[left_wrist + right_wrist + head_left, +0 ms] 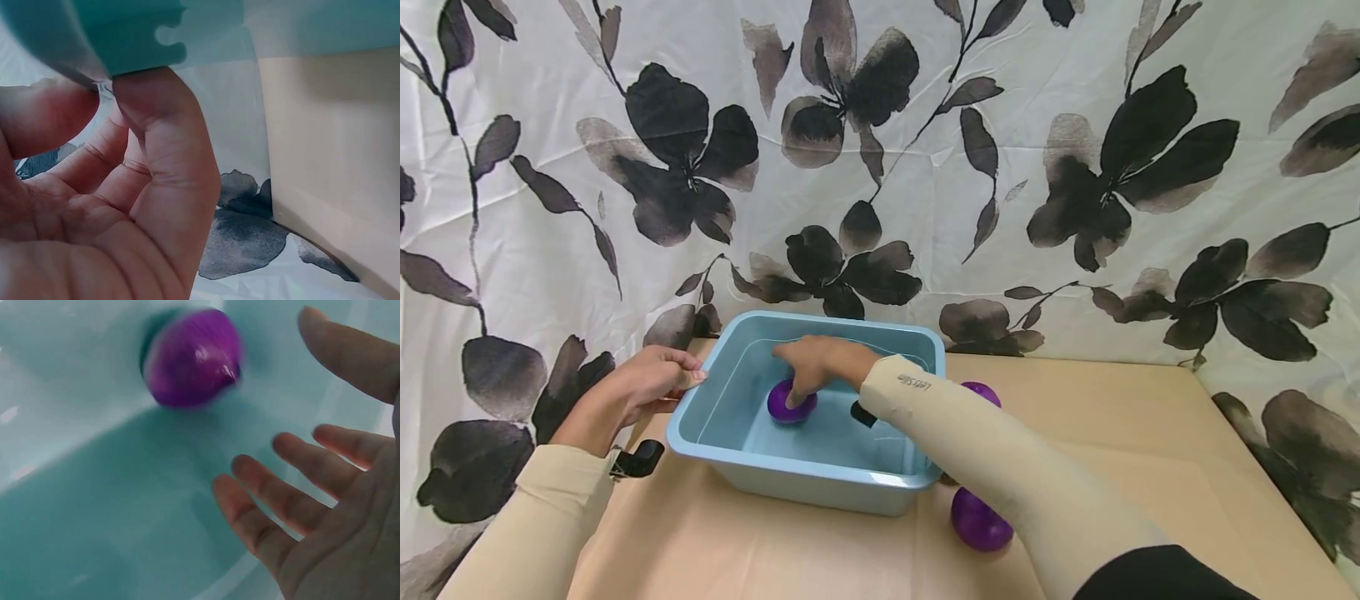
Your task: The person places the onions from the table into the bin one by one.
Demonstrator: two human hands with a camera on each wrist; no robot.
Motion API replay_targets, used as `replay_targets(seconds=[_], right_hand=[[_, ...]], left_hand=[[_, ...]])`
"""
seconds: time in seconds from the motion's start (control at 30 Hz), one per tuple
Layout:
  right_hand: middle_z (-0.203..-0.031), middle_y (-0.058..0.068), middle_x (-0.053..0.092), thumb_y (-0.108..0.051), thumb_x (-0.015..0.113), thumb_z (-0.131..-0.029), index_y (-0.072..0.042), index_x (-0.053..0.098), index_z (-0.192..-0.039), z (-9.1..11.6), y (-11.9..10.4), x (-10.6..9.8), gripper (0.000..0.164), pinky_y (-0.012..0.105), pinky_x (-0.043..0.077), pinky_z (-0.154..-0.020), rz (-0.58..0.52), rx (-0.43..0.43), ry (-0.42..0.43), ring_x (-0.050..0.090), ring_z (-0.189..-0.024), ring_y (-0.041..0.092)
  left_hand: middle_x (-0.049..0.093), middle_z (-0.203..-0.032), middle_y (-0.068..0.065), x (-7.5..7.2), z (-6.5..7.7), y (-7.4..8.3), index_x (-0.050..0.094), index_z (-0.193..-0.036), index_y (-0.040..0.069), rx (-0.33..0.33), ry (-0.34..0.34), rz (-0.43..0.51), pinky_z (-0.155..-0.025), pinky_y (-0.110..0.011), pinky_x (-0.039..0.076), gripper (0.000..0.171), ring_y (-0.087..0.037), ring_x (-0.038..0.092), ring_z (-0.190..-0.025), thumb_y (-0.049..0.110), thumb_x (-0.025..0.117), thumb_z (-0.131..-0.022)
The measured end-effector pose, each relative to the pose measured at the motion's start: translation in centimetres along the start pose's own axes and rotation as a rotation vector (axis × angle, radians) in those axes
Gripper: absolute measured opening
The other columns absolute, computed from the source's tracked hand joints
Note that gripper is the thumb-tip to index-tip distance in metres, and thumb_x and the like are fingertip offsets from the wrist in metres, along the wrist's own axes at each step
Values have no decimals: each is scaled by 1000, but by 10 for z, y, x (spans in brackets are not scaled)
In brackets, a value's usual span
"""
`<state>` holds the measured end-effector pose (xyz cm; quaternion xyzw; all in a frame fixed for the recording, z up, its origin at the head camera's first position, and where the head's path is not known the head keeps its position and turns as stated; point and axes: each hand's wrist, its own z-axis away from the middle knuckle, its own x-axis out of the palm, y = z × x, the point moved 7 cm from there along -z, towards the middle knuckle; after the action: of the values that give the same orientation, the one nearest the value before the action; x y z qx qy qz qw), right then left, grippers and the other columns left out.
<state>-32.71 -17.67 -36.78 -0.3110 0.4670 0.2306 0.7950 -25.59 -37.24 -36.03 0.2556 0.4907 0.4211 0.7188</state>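
One purple bulb [192, 359] is contained in the blue tub [808, 493], whose rim is pinched between thumb and finger of the left hand [643, 383]. Near the bulb, the right hand [312, 506] is held released over the tub's floor, its fingers spread, nothing gripped. Two other bulbs [981, 523] are partly hidden by the right sleeve [1000, 450], on the table [1150, 442].

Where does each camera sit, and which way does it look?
Head: on the person's head, looking forward and down into the blue tub; the left hand, right hand and both sleeves show.
Left wrist: on that wrist, looking along the left hand, which pinches the tub.
Right wrist: on that wrist, looking into the tub past the right hand's spread fingers.
Shared: head and right wrist both show a purple round thing inside the tub.
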Motion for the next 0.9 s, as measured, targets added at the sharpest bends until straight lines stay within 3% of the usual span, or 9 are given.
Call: replay_targets(seconds=[0.2, 0.33, 0.5, 0.7, 0.9], right_hand=[[-163, 12, 45, -35, 75, -96, -14, 34, -162, 50, 19, -36, 80, 46, 40, -123, -79, -114, 62, 45, -151, 28], [-162, 10, 47, -33, 75, -96, -13, 37, -161, 85, 35, -44, 78, 47, 40, -123, -137, -162, 129, 47, -149, 29], [-159, 7, 51, -30, 76, -96, -14, 43, -157, 127, 49, -46, 72, 48, 50, -114, -263, -203, 223, 52, -145, 32], [-153, 9, 56, -23, 78, -93, -12, 50, -153, 181, 76, -46, 67, 47, 56, -107, -404, -180, 403, 55, -141, 31], [-149, 13, 60, -19, 77, -92, -8, 55, -148, 239, 127, -23, 61, 51, 56, -106, -471, -87, 594, 61, -134, 36]], left_hand=[[65, -87, 0, 3, -2, 5, 57, -129, -10, -10, -7, -18, -70, -29, 60, 34, -13, 64, -78, 11, 59, -103], [66, -87, -1, 0, -1, 4, 55, -131, -11, -18, -8, -31, -69, -30, 60, 35, -13, 64, -77, 10, 59, -104], [66, -85, 0, -3, 1, 1, 55, -132, -12, -26, -13, -46, -67, -30, 60, 37, -13, 65, -74, 12, 58, -105], [64, -80, 2, -2, 3, -1, 57, -128, -12, -21, -25, -59, -63, -28, 56, 33, -11, 62, -70, 11, 57, -105], [65, -80, 3, 6, 2, 4, 56, -129, -11, -19, -41, -63, -64, -28, 57, 36, -11, 63, -72, 14, 59, -104]])
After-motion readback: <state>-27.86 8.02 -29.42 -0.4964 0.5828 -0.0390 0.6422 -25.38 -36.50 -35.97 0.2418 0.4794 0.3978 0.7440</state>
